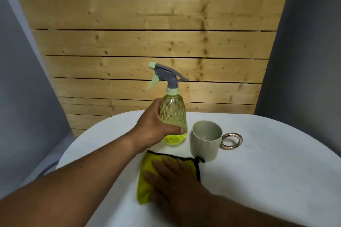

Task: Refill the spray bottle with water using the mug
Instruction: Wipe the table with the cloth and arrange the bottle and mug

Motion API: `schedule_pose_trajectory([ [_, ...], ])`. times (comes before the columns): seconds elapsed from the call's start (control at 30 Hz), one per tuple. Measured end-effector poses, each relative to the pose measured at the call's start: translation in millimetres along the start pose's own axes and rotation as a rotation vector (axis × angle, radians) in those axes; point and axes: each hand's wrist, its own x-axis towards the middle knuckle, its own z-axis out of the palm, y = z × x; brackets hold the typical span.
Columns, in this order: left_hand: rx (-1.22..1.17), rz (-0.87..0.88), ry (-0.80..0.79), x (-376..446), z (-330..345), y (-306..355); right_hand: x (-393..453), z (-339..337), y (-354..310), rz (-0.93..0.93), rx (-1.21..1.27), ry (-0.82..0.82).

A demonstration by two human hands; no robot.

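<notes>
At a round white table (276, 171), our left hand (153, 127) wraps fingers and thumb around the yellow-green spray bottle (173, 114) (trigger head still on), standing upright just left of the grey-green mug (205, 142). Our right hand (175, 177) lies flat, fingers straight and slightly apart, on a yellow cloth (145, 180).

White table (267, 171) — bottle (173, 116), mug (205, 143), cloth (145, 180).
</notes>
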Motion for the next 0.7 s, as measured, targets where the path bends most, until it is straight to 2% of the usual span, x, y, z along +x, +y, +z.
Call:
schedule_pose_trajectory([
  [0.07, 0.012, -0.018, -0.028, -4, 6, -10, -30, -4, -7, -0.032, -0.066, -0.034],
  [0.17, 0.017, -0.03, -0.053, -8, 14, -16, -52, -14, -9, -0.071, -0.228, -0.18],
  [0.23, 0.025, -0.029, -0.057, -9, 19, -20, -56, -25, -13, -0.035, -0.212, -0.269],
  [0.4, 0.036, -0.041, -0.068, -10, 19, -25, -57, -37, -16, 0.025, -0.208, -0.362],
  [0.7, 0.017, -0.048, -0.084, -15, 13, -33, -58, -31, -16, 0.03, -0.239, -0.332],
])
